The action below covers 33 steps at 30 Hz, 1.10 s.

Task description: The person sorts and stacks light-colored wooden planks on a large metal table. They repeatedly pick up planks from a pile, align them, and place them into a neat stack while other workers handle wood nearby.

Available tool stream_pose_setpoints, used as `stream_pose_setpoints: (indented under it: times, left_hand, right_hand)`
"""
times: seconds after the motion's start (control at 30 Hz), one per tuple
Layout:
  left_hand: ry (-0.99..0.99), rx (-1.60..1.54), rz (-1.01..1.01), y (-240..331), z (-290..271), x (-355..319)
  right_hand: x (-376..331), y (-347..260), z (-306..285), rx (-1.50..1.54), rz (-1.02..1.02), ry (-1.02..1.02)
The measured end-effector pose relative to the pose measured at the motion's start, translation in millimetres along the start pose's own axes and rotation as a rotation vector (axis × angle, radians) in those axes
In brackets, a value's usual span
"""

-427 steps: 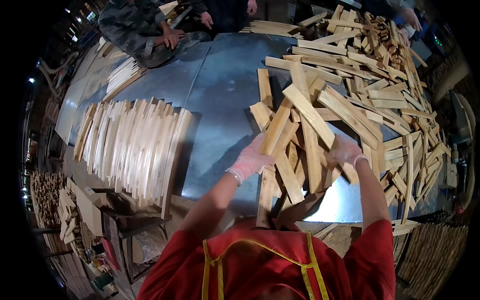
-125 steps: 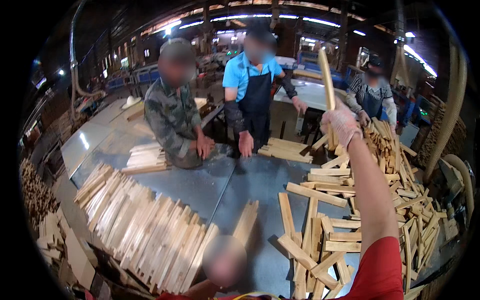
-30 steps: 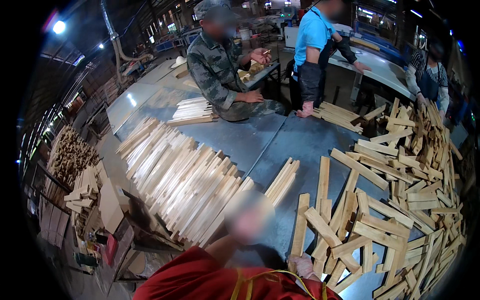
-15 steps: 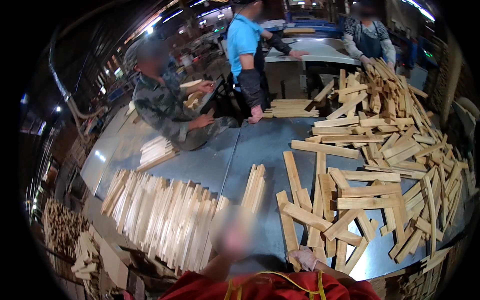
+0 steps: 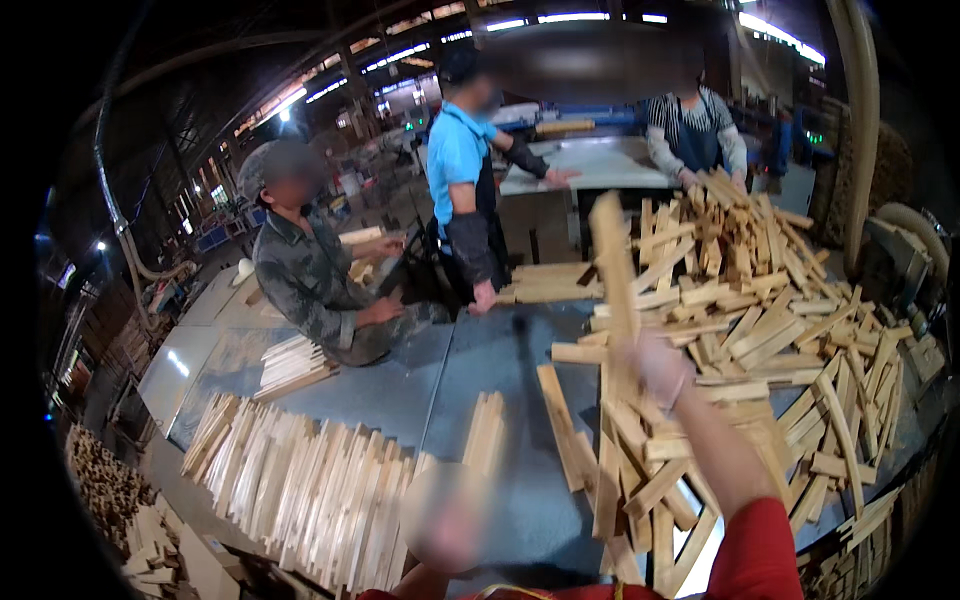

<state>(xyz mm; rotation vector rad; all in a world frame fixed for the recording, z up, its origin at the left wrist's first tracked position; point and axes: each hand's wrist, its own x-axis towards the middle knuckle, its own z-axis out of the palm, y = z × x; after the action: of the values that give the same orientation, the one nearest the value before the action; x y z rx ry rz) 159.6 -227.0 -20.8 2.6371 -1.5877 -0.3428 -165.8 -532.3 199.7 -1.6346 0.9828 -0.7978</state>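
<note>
The gloved right hand [image 5: 660, 372] has its fingers closed around the lower part of a pale wooden slat [image 5: 614, 275], which stands nearly upright above the surface [image 5: 395, 388], its top leaning a little to the left. The hand's finer outline is smeared by motion. Behind it the wrist is fairly straight and the bare right forearm [image 5: 722, 450] slants up and leftward from a red sleeve [image 5: 757, 556] at the lower right, so the arm reaches forward and in.

The left hand [image 5: 445, 530] is low, near the bottom edge, with only a short piece of its forearm showing. It is blurred over, so I cannot tell how far its fingers are open or what they hold; a narrow bundle of slats [image 5: 486, 430] runs forward from the blurred patch.

Just left of that hand lies a long row of slats [image 5: 300, 490], side by side. To the right, loose slats cross each other beneath the raised one, and beyond them a jumbled heap [image 5: 745, 300] spreads. Across the surface, a person in camouflage [image 5: 305, 270] sits at the edge; a person in a blue shirt [image 5: 458, 165] rests one gloved hand there, near a flat stack of slats [image 5: 550, 284].
</note>
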Motion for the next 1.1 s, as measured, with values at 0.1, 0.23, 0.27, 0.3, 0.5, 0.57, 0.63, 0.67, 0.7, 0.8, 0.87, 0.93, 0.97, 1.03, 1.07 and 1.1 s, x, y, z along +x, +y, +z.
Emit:
stream_pose_setpoints:
  times: [0.1, 0.23, 0.27, 0.3, 0.5, 0.57, 0.63, 0.67, 0.7, 0.8, 0.87, 0.93, 0.97, 1.03, 1.07, 1.1]
  left_hand:
    - [0.043, -0.016, 0.122, 29.4, 9.3, 33.9]
    - [0.075, -0.045, 0.146, 15.4, 14.7, 22.0]
    - [0.053, -0.057, 0.108, 17.0, 6.5, 14.4]
    - [0.0, -0.044, 0.058, 11.4, 0.7, 6.3]
    - [0.08, -0.011, 0.107, 15.1, 5.8, 15.3]
    - [0.054, -0.027, 0.095, 14.4, 10.1, 21.1]
    - [0.102, 0.001, 0.086, -1.7, 18.3, 13.8]
    - [0.091, -0.018, 0.085, 1.3, 14.8, 14.8]
    - [0.081, -0.036, 0.081, 2.6, 10.0, 14.0]
    - [0.041, -0.049, 0.076, 9.2, 3.2, 12.7]
    - [0.028, -0.05, 0.074, 10.6, -0.9, 15.7]
    - [0.019, -0.065, 0.082, 13.2, -0.2, 15.8]
    - [0.033, -0.068, 0.1, 16.8, 6.1, 19.2]
    - [0.066, -0.055, 0.106, 9.5, 12.1, 20.7]
    - [0.071, -0.06, 0.113, 14.0, 11.2, 28.4]
    - [0.056, -0.054, 0.101, 9.7, 11.8, 23.9]
  right_hand:
    - [96.0, -145.5, -188.7, -0.351, -0.221, 0.828]
    - [101.8, -146.9, -119.3, -0.756, -0.285, 0.425]
    - [92.7, -104.3, -80.0, -1.127, -0.393, 0.033]
    - [79.8, -66.2, -38.9, -1.357, -0.618, -0.361]
    - [-90.9, 18.6, 50.0, -1.089, -0.085, -0.832]
    - [-83.9, -0.7, 36.0, -0.981, 0.0, -0.593]
    - [-69.5, -54.6, 23.3, -0.869, -0.052, -0.226]
    - [-67.7, -69.8, 16.2, -0.854, -0.094, 0.001]
    - [-67.9, -64.9, 13.6, -0.719, -0.182, 0.218]
    - [-64.8, 2.0, 0.8, -0.398, -0.466, 0.747]
    - [-82.1, 62.1, 13.9, -0.252, -0.313, 0.807]
    - [-116.0, 117.2, 25.5, -0.242, 0.25, 0.626]
    - [-128.1, 141.5, 18.5, -0.336, 0.559, 0.486]
    - [-137.2, 151.8, 6.2, -0.17, 0.655, 0.369]
    - [-135.0, 155.9, -6.5, -0.083, 0.694, 0.325]
    - [-132.9, 140.9, -3.9, -0.307, 0.482, 0.453]
